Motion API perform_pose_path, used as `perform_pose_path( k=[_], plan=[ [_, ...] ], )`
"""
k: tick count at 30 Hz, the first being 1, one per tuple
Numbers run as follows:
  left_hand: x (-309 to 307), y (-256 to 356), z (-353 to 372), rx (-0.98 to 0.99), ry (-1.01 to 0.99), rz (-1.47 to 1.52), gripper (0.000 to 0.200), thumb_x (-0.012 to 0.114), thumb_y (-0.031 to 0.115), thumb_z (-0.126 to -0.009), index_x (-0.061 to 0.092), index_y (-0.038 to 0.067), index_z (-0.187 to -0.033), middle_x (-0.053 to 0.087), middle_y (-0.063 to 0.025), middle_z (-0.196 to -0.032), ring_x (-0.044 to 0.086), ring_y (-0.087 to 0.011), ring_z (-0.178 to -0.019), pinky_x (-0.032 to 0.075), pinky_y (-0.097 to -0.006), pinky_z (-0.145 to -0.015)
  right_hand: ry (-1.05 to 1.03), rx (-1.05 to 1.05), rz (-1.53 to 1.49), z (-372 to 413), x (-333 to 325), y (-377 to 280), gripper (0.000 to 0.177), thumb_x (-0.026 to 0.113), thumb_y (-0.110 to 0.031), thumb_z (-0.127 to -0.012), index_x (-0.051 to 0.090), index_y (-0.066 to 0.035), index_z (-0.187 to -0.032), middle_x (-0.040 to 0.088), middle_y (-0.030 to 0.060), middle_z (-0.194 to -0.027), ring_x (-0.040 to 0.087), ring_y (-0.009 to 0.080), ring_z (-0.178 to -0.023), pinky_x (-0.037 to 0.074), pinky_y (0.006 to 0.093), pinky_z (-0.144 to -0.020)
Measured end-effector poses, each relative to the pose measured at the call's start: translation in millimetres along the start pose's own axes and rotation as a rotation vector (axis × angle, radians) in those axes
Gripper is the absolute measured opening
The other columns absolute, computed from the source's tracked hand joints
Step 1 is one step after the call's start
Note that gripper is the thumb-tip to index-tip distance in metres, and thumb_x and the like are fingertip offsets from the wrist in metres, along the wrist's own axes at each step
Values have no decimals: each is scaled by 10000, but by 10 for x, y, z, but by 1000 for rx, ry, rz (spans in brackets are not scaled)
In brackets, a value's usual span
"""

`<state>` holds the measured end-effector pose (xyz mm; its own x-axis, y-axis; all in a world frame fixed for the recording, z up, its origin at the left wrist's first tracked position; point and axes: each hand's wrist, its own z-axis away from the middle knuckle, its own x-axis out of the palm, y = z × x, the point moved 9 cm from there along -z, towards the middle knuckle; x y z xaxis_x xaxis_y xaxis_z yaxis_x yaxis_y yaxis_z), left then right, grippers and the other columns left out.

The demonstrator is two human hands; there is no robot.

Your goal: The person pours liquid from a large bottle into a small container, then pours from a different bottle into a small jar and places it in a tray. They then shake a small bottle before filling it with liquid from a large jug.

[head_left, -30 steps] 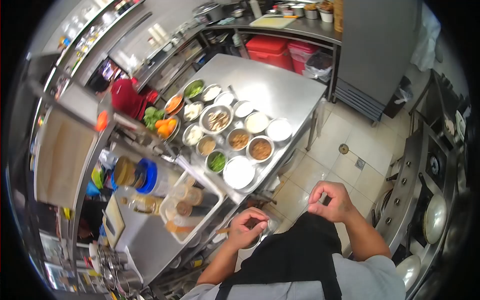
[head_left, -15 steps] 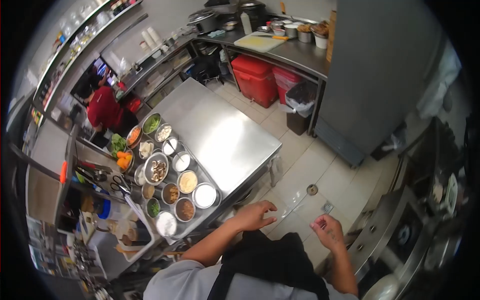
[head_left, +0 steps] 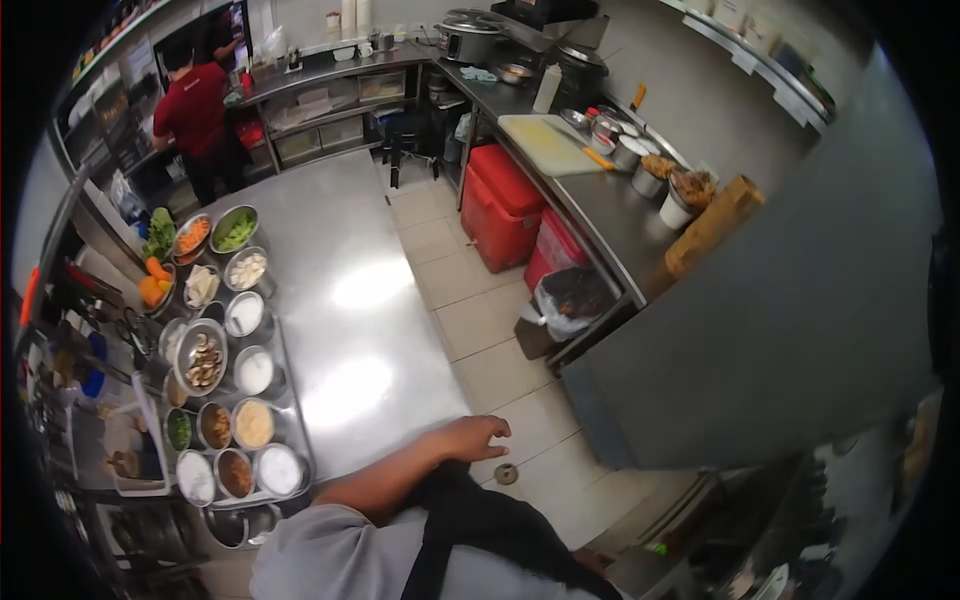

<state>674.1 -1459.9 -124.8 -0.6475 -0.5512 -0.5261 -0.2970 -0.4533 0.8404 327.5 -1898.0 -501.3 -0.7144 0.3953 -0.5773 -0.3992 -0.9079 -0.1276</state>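
Note:
My left hand (head_left: 478,438) is in the air beside the near corner of the steel table (head_left: 350,290), above the tiled floor. Nothing is in it; its fingers are loosely bent and apart from the thumb. My right hand is out of view. To the left of my arm, a metal tray (head_left: 301,440) bears several metal containers. Among them are a bowl of sliced mushrooms (head_left: 205,362), a container of white powder (head_left: 279,469), a container of pale yellow crumbs (head_left: 253,424) and a bowl of chopped greens (head_left: 235,230).
A person in a red shirt (head_left: 192,108) stands at the back left. Along the far counter lie a cutting board (head_left: 550,145) and several pots. Below are a red cooler (head_left: 500,205) and a lined bin (head_left: 570,300). A big grey cabinet (head_left: 740,330) stands at the right.
The view has swung right and toward the counter, so the table and tray appear farther left. My right hand has left the view. My left hand remains empty.

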Motion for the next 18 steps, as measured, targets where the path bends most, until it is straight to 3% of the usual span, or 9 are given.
perform_pose_path(
  k=[4,8,11,13,15,16,17,18],
  plan=[
    [-654,-146,-758,-103,85,-209,429,682,355,-897,633,49,-1193,674,-167,-1170,641,-343,-1098,510,-422,-945,-129,102,-37,28,-568,46,433,619,-394,-906,718,13,-1021,712,208,-951,677,365,-889,515,509,-819],
    [-1054,-304,-1389,-182,114,-47,470,678,380,-899,625,26,-1203,679,-176,-1177,647,-338,-1107,514,-422,-940,-180,34,25,-708,-1208,-259,435,596,-392,-922,721,17,-1002,714,205,-952,678,367,-894,509,518,-821],
    [-1094,-620,-1821,-255,116,-75,466,678,393,-905,631,39,-1205,685,-165,-1150,649,-333,-1089,512,-418,-931,-222,-133,227,-1655,-1640,-485,439,579,-391,-934,724,20,-987,715,203,-952,679,368,-897,504,525,-822],
    [-1136,-790,-2062,-340,108,-77,467,678,390,-906,629,38,-1209,681,-171,-1163,646,-338,-1095,508,-424,-938,-164,-390,507,-2534,-2031,-754,443,567,-390,-942,725,23,-977,716,202,-953,680,369,-900,501,529,-823],
    [-1061,-1005,-2187,-437,92,-57,467,678,387,-906,628,37,-1213,676,-176,-1177,642,-343,-1102,504,-429,-945,121,-545,338,-2637,-3324,-1668,445,528,-409,-964,722,-19,-1057,696,229,-1062,648,411,-1041,493,510,-884],
    [-1010,-1139,-2238,-457,131,-66,470,678,387,-905,634,25,-1201,673,-186,-1184,638,-354,-1110,499,-434,-954,19,-377,-63,-2984,-3614,-1855,443,516,-426,-972,719,-56,-1105,667,238,-1174,608,419,-1139,479,501,-941],
    [-998,-1274,-2303,-475,174,-73,473,679,388,-904,639,13,-1190,669,-196,-1191,633,-364,-1118,494,-439,-963,115,-564,167,-3354,-3854,-2206,452,513,-442,-971,717,-65,-1116,658,242,-1192,596,416,-1161,470,497,-963],
    [-974,-1454,-2349,-498,190,-54,473,679,388,-904,639,13,-1190,669,-196,-1191,633,-364,-1118,494,-439,-963,34,-352,-57,-3222,-4362,-2603,448,524,-448,-955,717,-61,-1075,673,233,-1149,613,423,-1114,479,501,-942]
  ],
)
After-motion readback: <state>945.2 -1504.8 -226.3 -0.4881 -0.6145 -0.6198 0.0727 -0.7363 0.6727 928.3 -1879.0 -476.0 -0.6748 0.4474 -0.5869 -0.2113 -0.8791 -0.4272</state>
